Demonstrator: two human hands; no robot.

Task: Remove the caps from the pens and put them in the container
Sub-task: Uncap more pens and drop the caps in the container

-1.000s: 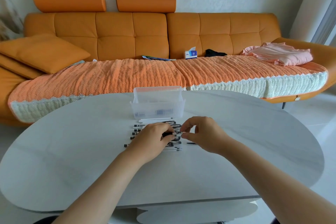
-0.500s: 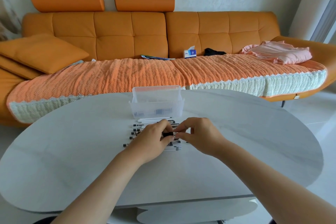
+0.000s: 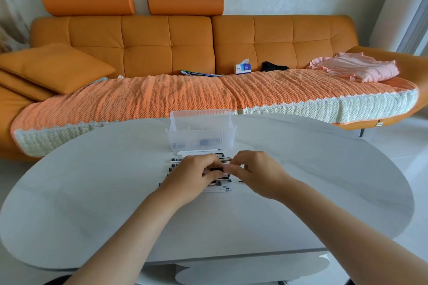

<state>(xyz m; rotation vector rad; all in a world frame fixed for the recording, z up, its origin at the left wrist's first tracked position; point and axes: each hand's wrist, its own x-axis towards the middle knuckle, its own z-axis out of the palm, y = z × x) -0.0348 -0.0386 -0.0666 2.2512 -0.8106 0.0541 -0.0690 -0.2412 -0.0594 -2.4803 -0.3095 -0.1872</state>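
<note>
Several white pens with black caps (image 3: 220,187) lie in a row on the white oval table (image 3: 92,203), just in front of a clear ribbed plastic container (image 3: 201,133). Dark caps show through the container's wall. My left hand (image 3: 194,177) grips one pen above the row. My right hand (image 3: 257,172) pinches that pen's black cap (image 3: 217,169), and the fingertips of both hands nearly meet. My hands hide most of the held pen and part of the row.
One small black piece (image 3: 240,181) lies on the table right of the row. Behind the table stands an orange sofa (image 3: 208,41) with a woven cover, a cushion, a tissue box (image 3: 243,68) and pink cloth (image 3: 356,68).
My right hand has closed in on my left hand, and its fingers now pinch the black cap of the pen my left hand holds. The pens on the table have not moved.
</note>
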